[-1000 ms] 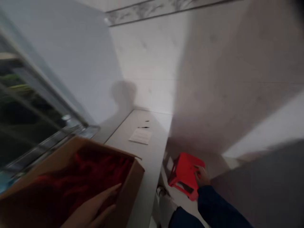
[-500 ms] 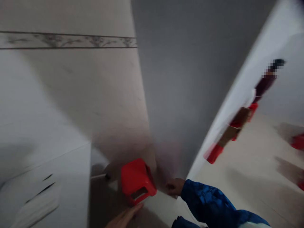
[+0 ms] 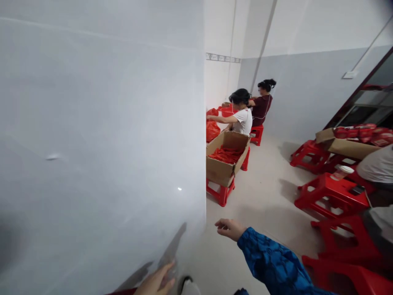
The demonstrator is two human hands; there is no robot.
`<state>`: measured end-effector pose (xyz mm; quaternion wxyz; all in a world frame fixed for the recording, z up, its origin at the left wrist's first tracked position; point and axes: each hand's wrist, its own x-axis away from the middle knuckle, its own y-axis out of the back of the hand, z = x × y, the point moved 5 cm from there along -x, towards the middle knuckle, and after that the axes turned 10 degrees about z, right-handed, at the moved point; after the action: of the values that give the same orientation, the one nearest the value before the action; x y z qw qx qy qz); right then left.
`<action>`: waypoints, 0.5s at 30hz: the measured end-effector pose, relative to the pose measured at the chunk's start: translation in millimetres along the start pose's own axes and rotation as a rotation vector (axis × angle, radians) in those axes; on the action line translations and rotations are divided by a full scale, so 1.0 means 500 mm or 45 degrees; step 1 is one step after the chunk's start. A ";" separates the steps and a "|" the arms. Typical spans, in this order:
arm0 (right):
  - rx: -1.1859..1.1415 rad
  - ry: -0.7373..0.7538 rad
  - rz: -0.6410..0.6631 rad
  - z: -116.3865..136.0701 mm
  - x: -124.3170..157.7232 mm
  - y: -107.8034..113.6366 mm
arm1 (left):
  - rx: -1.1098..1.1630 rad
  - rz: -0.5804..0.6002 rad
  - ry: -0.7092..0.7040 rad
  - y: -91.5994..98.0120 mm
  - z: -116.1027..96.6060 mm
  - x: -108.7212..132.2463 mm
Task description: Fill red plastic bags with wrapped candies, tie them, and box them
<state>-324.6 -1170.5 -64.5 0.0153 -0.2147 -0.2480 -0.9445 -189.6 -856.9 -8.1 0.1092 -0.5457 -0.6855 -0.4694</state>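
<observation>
My left hand (image 3: pixel 157 280) is low in the picture, partly cut off by the bottom edge, beside a pale grey wall (image 3: pixel 123 123). Its fingers are apart, and I see nothing held in them. Ahead of my body my right hand (image 3: pixel 231 229) hangs over the tiled floor, in a shiny blue sleeve (image 3: pixel 270 254). The fingers there are loosely bent, with nothing between them. A shoe (image 3: pixel 189 287) shows at the bottom between my hands.
Past the wall's edge, a cardboard box (image 3: pixel 224 174) of red pieces rests on a red stool (image 3: pixel 222 196). Two people sit behind it. On the right are several red stools (image 3: pixel 333 196), a cup (image 3: pixel 342 172), another filled box (image 3: pixel 350 147) and partly visible people.
My view has swung right, from the tiled corner with a red stool to the grey wall and the room beyond. Both hands remain low in the picture.
</observation>
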 end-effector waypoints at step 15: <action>-0.069 0.042 -0.132 -0.280 -0.385 0.661 | -0.035 0.354 -0.333 0.149 -0.535 -0.579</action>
<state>-160.9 -1541.5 -100.9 -0.0355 -0.1864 -0.2330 -0.9538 -113.3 -1250.6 -17.4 0.0756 -0.6929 -0.6056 -0.3841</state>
